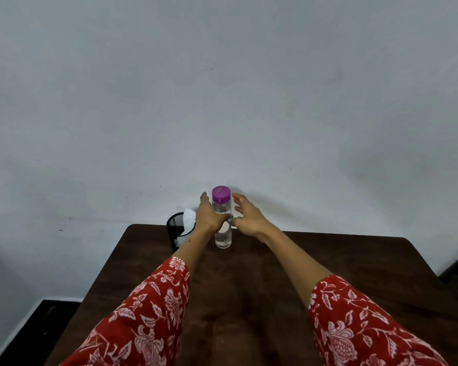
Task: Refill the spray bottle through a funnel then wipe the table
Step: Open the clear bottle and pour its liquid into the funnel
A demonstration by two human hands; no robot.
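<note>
A clear water bottle [223, 228] with a purple cap [220, 194] stands upright near the far edge of the dark wooden table [328, 273], roughly at the middle of that edge and close to the pale wall [222, 88]. The left hand [208, 215] is laid against the bottle's left side with its thumb wrapped across the front, so it grips the body below the cap; the far fingers are hidden behind the bottle. The right hand [246, 216] sits just beside the bottle's right side with its fingers spread and straight, gripping nothing, though its thumb tip comes close to the left thumb in front of the bottle. Just left of the bottle, at the same far edge, is a black mesh cup [179, 231] with a white tissue or cloth [189, 219] sticking out of it. The bottle is tall and narrow, so it probably tips easily: a sideways pull by the left hand or a bump from the arriving right hand could topple it toward the wall or off the far edge. The left forearm passes close over the mesh cup and could knock it. If the cap is loosened while the bottle is held only lightly, water could slop onto the table. By count: one bottle, one cap, one mesh cup, one white cloth, two hands; no spray bottle and no funnel show in this view.
</note>
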